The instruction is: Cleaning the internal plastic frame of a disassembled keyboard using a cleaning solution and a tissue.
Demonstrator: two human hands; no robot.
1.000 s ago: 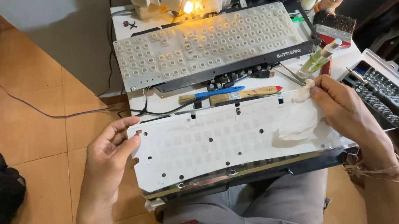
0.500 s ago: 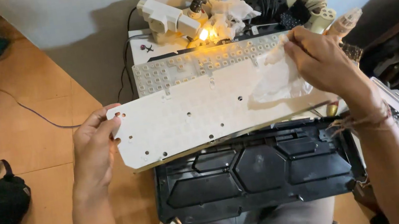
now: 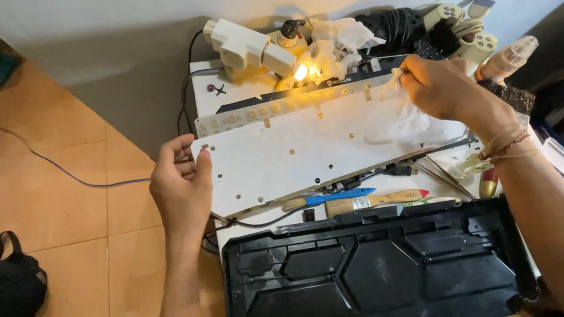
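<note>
Left hand point(image 3: 182, 187) grips the white keyboard plate point(image 3: 296, 156) at its left edge, held above the black shell point(image 3: 376, 278) (near side), right hand point(image 3: 437, 85) pinching a cloth point(image 3: 398, 120); wipe gently, supporting it flat.

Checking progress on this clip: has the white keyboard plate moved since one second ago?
Yes. The white plate was lifted off the black keyboard shell, away from the person.

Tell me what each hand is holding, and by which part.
Left hand grips the white plate by its left end. Right hand pinches a white cloth at the plate's upper right edge.
</note>
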